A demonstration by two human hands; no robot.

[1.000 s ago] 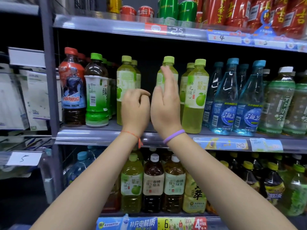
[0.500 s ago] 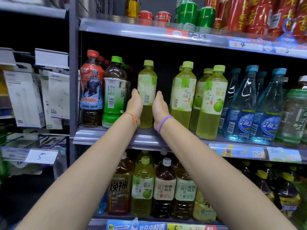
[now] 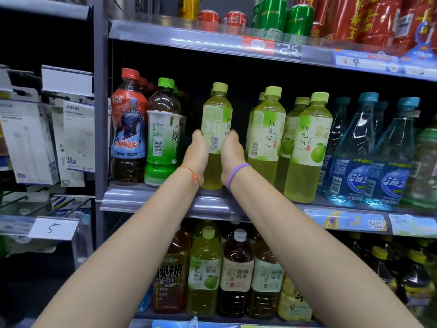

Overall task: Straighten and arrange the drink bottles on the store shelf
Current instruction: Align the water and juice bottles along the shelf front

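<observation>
A pale green drink bottle (image 3: 217, 119) with a lime cap stands upright at the front of the middle shelf (image 3: 146, 200). My left hand (image 3: 196, 154) grips its left side and my right hand (image 3: 231, 154) grips its right side, fingers wrapped behind the bottle and hidden. Its barcode and part of the label face me. To its right stand two more front bottles of the same green drink (image 3: 267, 136) (image 3: 309, 147) with others behind them. A gap separates the held bottle from them.
Left of the held bottle stand a dark tea bottle with a green cap (image 3: 163, 133) and a red-capped bottle (image 3: 128, 129). Blue water bottles (image 3: 387, 152) fill the right. Cans line the top shelf (image 3: 283, 17); larger bottles (image 3: 236, 273) fill the shelf below. Boxed chargers (image 3: 75, 138) hang at left.
Both hands dropped from the bottle tops and closed round the lower body of the single green bottle. The bottle's label has turned a little, showing more of the printed side.
</observation>
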